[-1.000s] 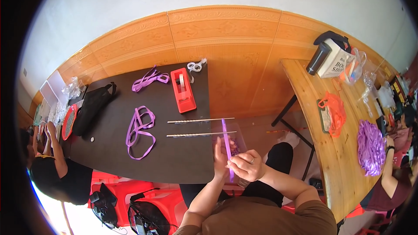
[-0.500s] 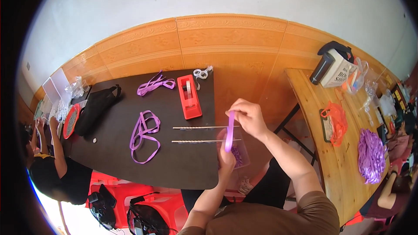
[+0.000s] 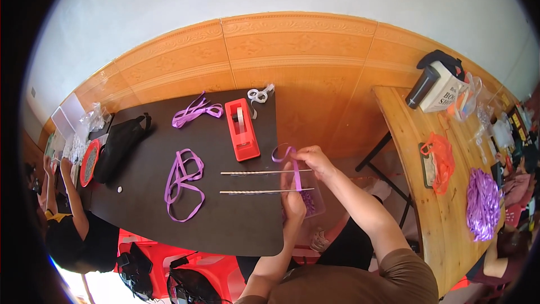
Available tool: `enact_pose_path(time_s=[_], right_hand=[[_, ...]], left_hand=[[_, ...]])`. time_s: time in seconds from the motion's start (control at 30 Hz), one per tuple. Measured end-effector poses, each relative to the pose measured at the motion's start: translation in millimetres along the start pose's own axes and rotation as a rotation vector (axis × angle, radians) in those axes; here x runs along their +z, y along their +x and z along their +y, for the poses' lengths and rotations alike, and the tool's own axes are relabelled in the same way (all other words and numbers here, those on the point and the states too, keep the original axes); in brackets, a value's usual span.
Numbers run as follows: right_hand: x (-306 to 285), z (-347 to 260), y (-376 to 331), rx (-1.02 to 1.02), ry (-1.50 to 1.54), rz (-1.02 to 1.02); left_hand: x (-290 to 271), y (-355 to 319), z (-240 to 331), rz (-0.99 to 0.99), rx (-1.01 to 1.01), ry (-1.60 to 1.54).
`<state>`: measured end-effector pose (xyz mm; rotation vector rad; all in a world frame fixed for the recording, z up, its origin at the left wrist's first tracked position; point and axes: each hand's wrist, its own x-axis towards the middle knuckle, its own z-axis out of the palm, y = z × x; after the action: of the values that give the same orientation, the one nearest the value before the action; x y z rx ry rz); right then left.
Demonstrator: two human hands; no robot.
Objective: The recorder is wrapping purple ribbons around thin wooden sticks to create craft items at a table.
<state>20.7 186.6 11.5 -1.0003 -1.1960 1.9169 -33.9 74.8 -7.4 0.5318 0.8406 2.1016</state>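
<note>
The right hand (image 3: 316, 160) pinches a flat purple ribbon (image 3: 297, 180) crossing two slender, partly spiralled metallic rods (image 3: 247, 192) just beyond the black tabletop (image 3: 236, 225), while the left hand (image 3: 294, 205) lies below, its finger closure not discernible; slackened tension could let the ribbon slide off the rods' tips.

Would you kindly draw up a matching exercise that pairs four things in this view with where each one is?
Things
1. Purple ribbon strip
2. Two thin rods
3. Red tape dispenser
4. Orange-red plastic bag

Places
A. On the wooden table
B. Jutting past the dark table's right edge
C. At the right hand's fingertips
D. Wholly on the dark table

Pairs: 1-C, 2-B, 3-D, 4-A
</note>
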Motion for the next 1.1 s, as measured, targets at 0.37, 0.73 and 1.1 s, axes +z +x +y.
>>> enact_pose_path(time_s=[0.37,0.73,1.1], right_hand=[[-7,81,-47,0.319,0.233,-0.028],[-31,150,-132,-0.384,-0.607,0.393],[14,57,-162,-1.345,-1.294,0.106]], left_hand=[[-14,-9,-8,0.035,-0.103,0.087],[-61,-99,17,0.002,-0.356,0.314],[-73,-124,60,-0.12,-0.592,0.194]])
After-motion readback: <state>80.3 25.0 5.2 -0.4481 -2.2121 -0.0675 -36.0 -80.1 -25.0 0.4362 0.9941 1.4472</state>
